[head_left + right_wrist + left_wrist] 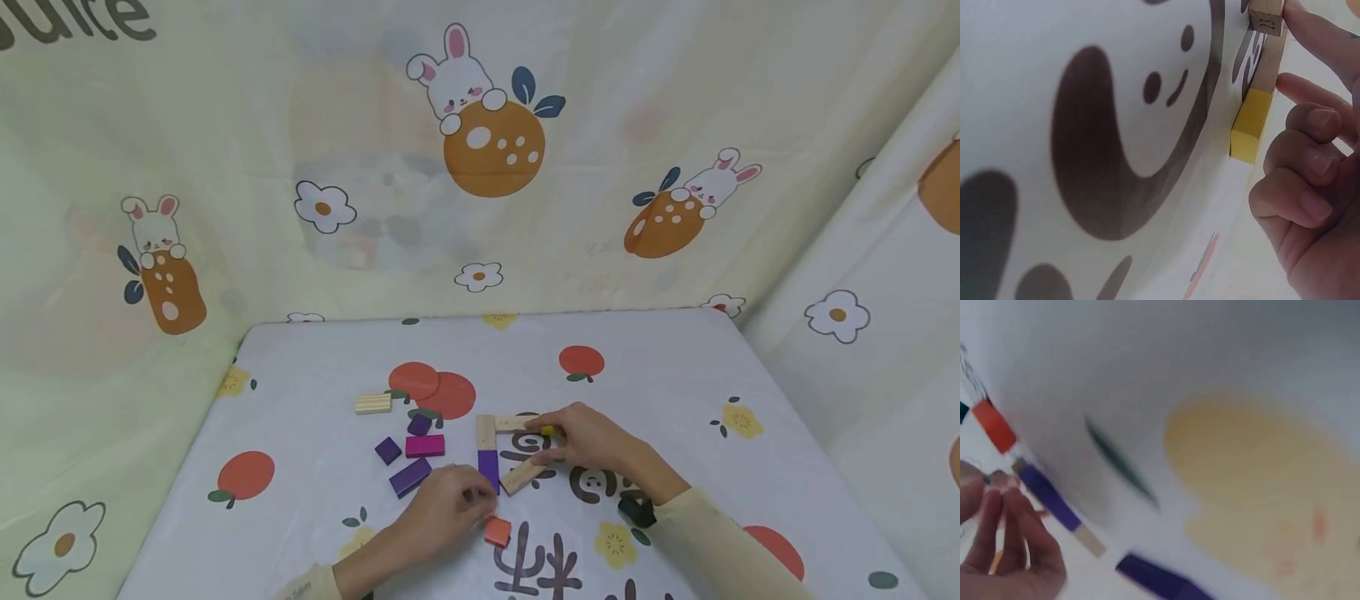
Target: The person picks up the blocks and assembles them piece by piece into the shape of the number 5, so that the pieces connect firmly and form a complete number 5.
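Observation:
My right hand [581, 437] spreads thumb and index finger across two plain wooden blocks. Its thumb touches a slanted block [521, 477], while the index finger rests by a level wooden block [512, 424] with a yellow block [1252, 125] at its end. The other fingers are curled in the right wrist view. My left hand [450, 510] has bent fingers gathered near the thumb, beside the near end of a purple block [488, 468]; I cannot tell whether they pinch anything. Beyond that purple block stands a wooden block [486, 432] in line. An orange block [497, 531] lies just nearer.
Left of the arrangement lie a magenta block [425, 446], a long purple block [410, 477] and two small purple blocks [388, 451]. Farther back is a row of plain wooden blocks [372, 404]. A printed cloth [300, 358] covers the table, with a curtain [375, 108] behind.

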Available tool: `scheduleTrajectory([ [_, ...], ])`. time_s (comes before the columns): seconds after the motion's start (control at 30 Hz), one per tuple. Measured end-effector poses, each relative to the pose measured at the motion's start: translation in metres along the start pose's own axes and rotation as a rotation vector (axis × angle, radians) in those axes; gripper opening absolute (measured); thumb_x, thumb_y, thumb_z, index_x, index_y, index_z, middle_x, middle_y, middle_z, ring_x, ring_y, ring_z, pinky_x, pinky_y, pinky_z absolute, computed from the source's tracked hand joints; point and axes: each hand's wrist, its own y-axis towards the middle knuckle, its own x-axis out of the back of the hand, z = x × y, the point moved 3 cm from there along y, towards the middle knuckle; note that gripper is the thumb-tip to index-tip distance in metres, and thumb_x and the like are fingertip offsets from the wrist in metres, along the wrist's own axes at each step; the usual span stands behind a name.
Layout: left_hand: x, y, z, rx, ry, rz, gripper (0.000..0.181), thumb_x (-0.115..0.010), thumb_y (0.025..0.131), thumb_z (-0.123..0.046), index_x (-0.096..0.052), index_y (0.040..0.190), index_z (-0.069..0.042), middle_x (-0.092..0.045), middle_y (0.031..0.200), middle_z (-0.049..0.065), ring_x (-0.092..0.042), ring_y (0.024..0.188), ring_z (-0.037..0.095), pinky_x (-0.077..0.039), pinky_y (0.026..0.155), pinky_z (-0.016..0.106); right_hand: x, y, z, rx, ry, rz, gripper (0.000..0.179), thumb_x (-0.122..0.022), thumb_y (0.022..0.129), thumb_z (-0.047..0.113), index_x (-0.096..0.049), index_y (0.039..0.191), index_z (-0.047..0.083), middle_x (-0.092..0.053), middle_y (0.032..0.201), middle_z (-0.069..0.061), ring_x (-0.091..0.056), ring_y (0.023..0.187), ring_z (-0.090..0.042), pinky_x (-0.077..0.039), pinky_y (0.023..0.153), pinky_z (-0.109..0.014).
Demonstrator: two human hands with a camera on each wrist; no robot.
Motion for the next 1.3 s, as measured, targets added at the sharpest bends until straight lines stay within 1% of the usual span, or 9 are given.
scheduleTrajectory([
  [0.13, 0.012, 0.010, -0.001, -0.078, 0.166, -0.071, 0.021, -0.077, 0.098, -0.017, -0.080, 0.118, -0.014, -0.078, 0.122, 0.000, -0.072, 0.117, 0.015, -0.059, 0.102, 0.037, 0.002, -0.002, 0.000, 0.067, -0.013, -0.011, 0.058, -0.085, 0.088, 0.049, -0.071, 0.139, 0.027, -0.051, 0.071, 0.010, -0.047, 0.064, -0.004, -0.038, 0.058, -0.020],
  [0.23, 0.018, 0.017, 0.000, -0.105, 0.225, -0.065, 0.031, -0.074, 0.100, -0.016, -0.075, 0.131, -0.009, -0.072, 0.141, 0.008, -0.065, 0.137, 0.026, -0.053, 0.114, 0.048, 0.006, -0.005, 0.002, 0.137, 0.048, -0.050, 0.051, -0.083, 0.090, 0.045, -0.073, 0.135, 0.022, -0.049, 0.070, 0.013, -0.045, 0.063, -0.002, -0.037, 0.057, -0.019],
  [0.4, 0.019, 0.026, 0.005, -0.044, 0.232, -0.035, 0.042, -0.075, 0.099, -0.020, -0.069, 0.140, -0.008, -0.061, 0.154, 0.013, -0.054, 0.148, 0.032, -0.045, 0.119, 0.055, 0.002, -0.016, 0.014, 0.296, 0.230, -0.088, 0.026, -0.083, 0.093, 0.030, -0.081, 0.114, 0.015, -0.050, 0.065, 0.014, -0.042, 0.060, 0.003, -0.037, 0.055, -0.016],
  [0.53, 0.015, 0.031, 0.009, -0.008, 0.209, -0.042, 0.045, -0.077, 0.097, -0.022, -0.069, 0.139, -0.006, -0.058, 0.156, 0.014, -0.053, 0.149, 0.031, -0.044, 0.120, 0.055, -0.014, -0.027, 0.032, 0.388, 0.315, -0.020, 0.017, -0.084, 0.093, 0.029, -0.082, 0.104, 0.016, -0.063, 0.072, 0.015, -0.047, 0.062, 0.007, -0.042, 0.056, -0.014],
  [0.7, 0.011, 0.034, 0.012, -0.030, 0.209, -0.048, 0.046, -0.078, 0.096, -0.022, -0.069, 0.139, -0.007, -0.059, 0.156, 0.013, -0.052, 0.150, 0.031, -0.043, 0.121, 0.055, -0.036, -0.038, 0.053, 0.379, 0.300, 0.136, 0.028, -0.084, 0.091, 0.040, -0.081, 0.108, 0.018, -0.064, 0.074, 0.019, -0.050, 0.062, 0.010, -0.045, 0.056, -0.012],
  [0.8, 0.009, 0.035, 0.012, -0.069, 0.226, -0.022, 0.043, -0.077, 0.097, -0.021, -0.071, 0.138, -0.010, -0.059, 0.155, 0.010, -0.050, 0.151, 0.031, -0.040, 0.123, 0.056, -0.043, -0.044, 0.061, 0.349, 0.293, 0.188, 0.032, -0.086, 0.088, 0.039, -0.080, 0.111, 0.018, -0.062, 0.071, 0.019, -0.051, 0.061, 0.009, -0.045, 0.056, -0.013],
  [1.0, 0.003, 0.035, 0.013, -0.151, 0.351, 0.050, 0.035, -0.073, 0.100, -0.025, -0.074, 0.135, -0.020, -0.057, 0.158, 0.008, -0.046, 0.154, 0.032, -0.036, 0.126, 0.057, -0.050, -0.046, 0.066, 0.328, 0.249, 0.194, 0.037, -0.089, 0.084, 0.039, -0.080, 0.111, 0.016, -0.063, 0.071, 0.019, -0.053, 0.061, 0.009, -0.045, 0.055, -0.013],
  [1.1, 0.001, 0.034, 0.014, -0.187, 0.396, 0.043, 0.032, -0.072, 0.101, -0.024, -0.076, 0.133, -0.024, -0.057, 0.158, 0.010, -0.047, 0.153, 0.035, -0.037, 0.125, 0.058, -0.051, -0.044, 0.067, 0.328, 0.222, 0.197, 0.039, -0.089, 0.084, 0.041, -0.080, 0.112, 0.015, -0.062, 0.070, 0.019, -0.052, 0.061, 0.010, -0.044, 0.056, -0.012],
  [1.3, -0.002, 0.031, 0.011, -0.232, 0.404, 0.033, 0.031, -0.070, 0.102, -0.018, -0.078, 0.130, -0.028, -0.056, 0.158, 0.017, -0.046, 0.152, 0.041, -0.038, 0.124, 0.059, -0.052, -0.043, 0.070, 0.347, 0.171, 0.189, 0.037, -0.088, 0.086, 0.041, -0.080, 0.111, 0.016, -0.058, 0.068, 0.019, -0.049, 0.061, 0.009, -0.042, 0.056, -0.012],
])
